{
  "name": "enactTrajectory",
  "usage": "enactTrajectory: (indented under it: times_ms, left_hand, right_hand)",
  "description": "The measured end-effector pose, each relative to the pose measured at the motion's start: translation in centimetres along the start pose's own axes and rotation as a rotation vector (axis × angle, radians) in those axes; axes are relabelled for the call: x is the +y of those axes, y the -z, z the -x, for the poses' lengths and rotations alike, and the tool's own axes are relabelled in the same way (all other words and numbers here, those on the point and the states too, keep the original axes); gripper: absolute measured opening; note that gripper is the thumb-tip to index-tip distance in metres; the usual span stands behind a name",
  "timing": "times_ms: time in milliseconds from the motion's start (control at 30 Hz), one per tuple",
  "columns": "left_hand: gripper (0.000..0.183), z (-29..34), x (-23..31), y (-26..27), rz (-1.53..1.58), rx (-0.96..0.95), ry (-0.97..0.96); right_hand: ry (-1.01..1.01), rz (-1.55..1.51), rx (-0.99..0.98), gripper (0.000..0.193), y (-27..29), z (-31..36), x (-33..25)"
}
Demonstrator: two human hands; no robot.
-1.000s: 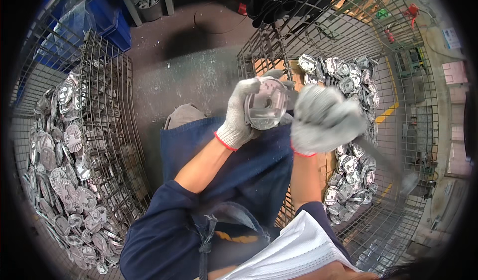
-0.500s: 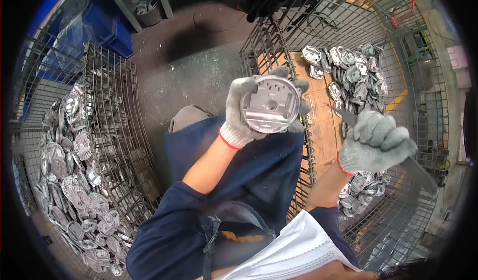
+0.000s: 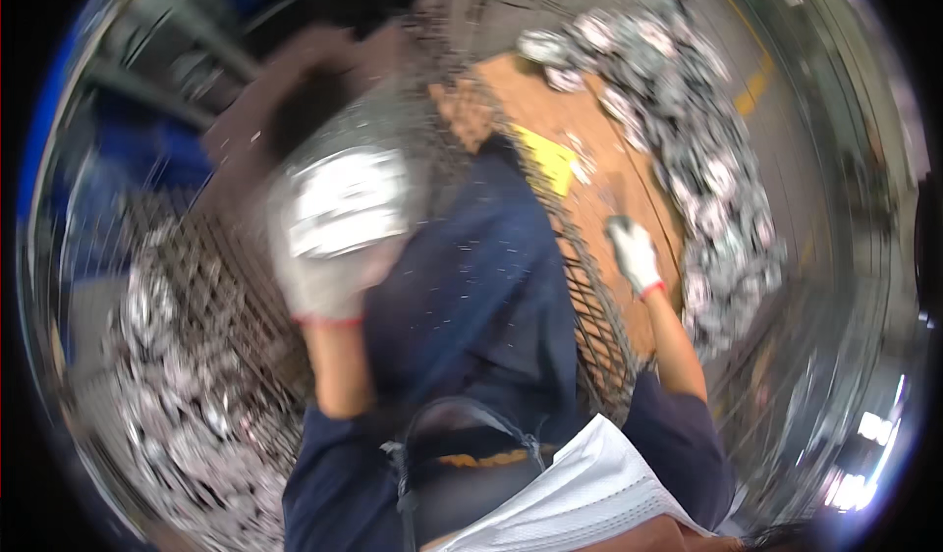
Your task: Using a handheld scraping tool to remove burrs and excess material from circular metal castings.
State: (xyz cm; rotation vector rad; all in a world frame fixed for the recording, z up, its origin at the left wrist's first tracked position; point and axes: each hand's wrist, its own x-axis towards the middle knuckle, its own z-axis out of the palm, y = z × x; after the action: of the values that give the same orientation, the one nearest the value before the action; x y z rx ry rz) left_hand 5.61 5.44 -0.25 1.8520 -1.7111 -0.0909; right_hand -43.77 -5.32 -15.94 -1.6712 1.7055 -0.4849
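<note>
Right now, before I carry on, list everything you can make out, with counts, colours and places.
Metal part: one, silver, blurred, in the left hand
Right pile of metal parts: many, silver, along the boarding's right side
Left pile of metal parts: many, silver, lower left
Wire baskets: two, dark, left and right
Wooden boarding: count unclear, brown, right of centre
Sheet: one, yellow, at the boarding's left edge
Containers: count unclear, blue, upper left
Apron: one, dark blue, centre
Mask: one, white, bottom
Left hand: one, pale glove, red cuff, left of the apron
Right hand: one, pale glove, red cuff, over the boarding; grip unclear
</note>
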Motion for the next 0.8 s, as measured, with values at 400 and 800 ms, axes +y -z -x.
enactTrajectory:
  times_ms: [400,800]
  left_hand:
    - [0.071,7.3,-14.5,9.1,0.988,0.728,0.924]
    - [0.08,-0.9,-8.9,8.2,1.288,0.736,0.838]
  right_hand:
    - [-0.952,0.438,0.383,0.065,6.1,15.8,27.0]
    - [-0.996,0.707,0.366,0.074,10.5,4.6,35.5]
